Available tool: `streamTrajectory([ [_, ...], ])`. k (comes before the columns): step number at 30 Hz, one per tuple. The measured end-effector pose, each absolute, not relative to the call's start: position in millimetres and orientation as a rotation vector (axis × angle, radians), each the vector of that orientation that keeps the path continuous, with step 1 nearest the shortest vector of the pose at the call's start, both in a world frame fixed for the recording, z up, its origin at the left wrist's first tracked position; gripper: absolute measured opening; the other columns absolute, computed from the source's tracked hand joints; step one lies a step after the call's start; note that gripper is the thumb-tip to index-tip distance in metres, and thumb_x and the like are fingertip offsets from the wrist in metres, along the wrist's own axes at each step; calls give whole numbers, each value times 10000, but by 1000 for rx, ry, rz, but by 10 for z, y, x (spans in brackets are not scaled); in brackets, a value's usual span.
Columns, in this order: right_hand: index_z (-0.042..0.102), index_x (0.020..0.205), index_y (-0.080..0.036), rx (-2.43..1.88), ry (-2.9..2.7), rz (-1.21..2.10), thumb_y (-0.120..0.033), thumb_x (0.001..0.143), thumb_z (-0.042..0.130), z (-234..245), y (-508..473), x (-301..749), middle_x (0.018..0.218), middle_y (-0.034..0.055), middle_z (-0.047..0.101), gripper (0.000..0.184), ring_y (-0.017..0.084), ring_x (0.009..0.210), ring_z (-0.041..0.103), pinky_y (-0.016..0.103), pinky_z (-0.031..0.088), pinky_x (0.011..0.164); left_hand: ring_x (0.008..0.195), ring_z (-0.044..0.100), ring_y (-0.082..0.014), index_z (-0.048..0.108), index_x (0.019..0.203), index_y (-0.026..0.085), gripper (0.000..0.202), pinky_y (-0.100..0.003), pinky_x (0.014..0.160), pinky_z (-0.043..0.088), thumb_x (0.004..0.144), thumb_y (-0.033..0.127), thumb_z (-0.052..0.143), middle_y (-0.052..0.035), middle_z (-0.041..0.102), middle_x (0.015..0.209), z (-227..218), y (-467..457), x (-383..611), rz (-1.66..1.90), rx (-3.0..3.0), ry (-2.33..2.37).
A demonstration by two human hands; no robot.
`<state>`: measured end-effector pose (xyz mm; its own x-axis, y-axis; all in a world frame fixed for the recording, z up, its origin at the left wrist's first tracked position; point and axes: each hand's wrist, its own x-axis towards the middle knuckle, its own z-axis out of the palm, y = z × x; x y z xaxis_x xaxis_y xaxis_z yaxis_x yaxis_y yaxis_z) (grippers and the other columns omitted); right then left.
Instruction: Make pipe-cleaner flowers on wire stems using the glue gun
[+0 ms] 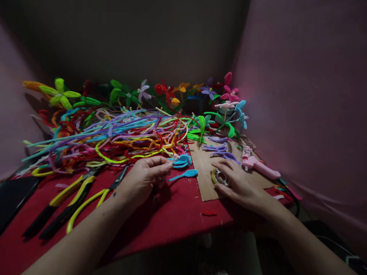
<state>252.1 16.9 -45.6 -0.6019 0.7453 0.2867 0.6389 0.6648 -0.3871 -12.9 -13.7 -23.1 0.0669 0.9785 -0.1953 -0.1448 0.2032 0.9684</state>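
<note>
Left hand (146, 173) pinching pale bits (176, 157), right hand (236, 182) gripping tape roll (220, 177) over cardboard (205, 187), red-covered table (177, 217), pink drapes (304, 95).

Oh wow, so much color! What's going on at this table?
A person is working with fuzzy craft stems. The left hand pinches something small and pale beside some blue loops; exactly what is too small to tell. The right hand has its fingers around a small roll of tape over the cardboard. A single blue petal lies between the hands on the red cloth. Behind is a heap of colorful stems, and a pink glue gun rests to the right.
</note>
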Motion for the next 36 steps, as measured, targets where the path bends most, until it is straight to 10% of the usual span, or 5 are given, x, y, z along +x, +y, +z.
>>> streamTrajectory([
  [11,580,1079,-231,-1063,-2129,937,-304,778,597,-199,113,2229,1061,56,568,310,179,918,573,278,481,746,449,439,-61,592,724,131,136,-202,445,305,705,242,668,21,516,578,-265,-135,-103,1082,913,963],
  [36,659,726,-183,-970,-2132,1146,-197,766,547,65,159,1476,679,-7,584,119,130,656,515,247,393,626,486,409,-60,616,604,121,121,-203,478,308,691,190,663,27,520,534,-178,-217,-71,1301,1021,1068],
])
